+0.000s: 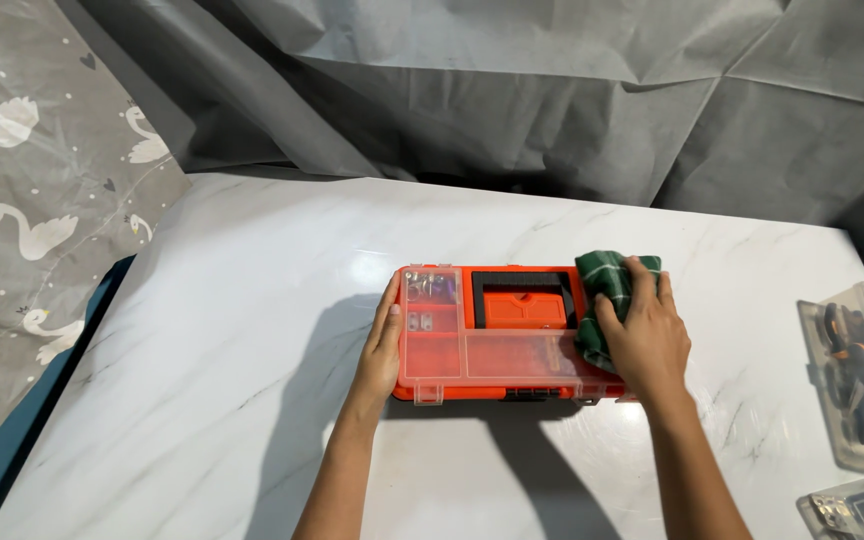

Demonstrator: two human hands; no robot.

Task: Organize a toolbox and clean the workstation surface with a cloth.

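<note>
An orange toolbox point(497, 340) with a clear compartment lid and a black recessed handle lies flat on the white marble table point(252, 330). My left hand point(382, 345) presses flat against the box's left end, fingers together. My right hand point(644, 330) rests on the right part of the lid and grips a dark green checked cloth point(604, 290), bunched under the palm and fingers. Small metal parts show through the lid's left compartments.
A clear plastic container point(857, 375) holding dark tools stands at the table's right edge, with another clear case point(857, 505) below it. Grey fabric point(552, 90) hangs behind the table. A swan-print cloth point(22, 200) hangs to the left.
</note>
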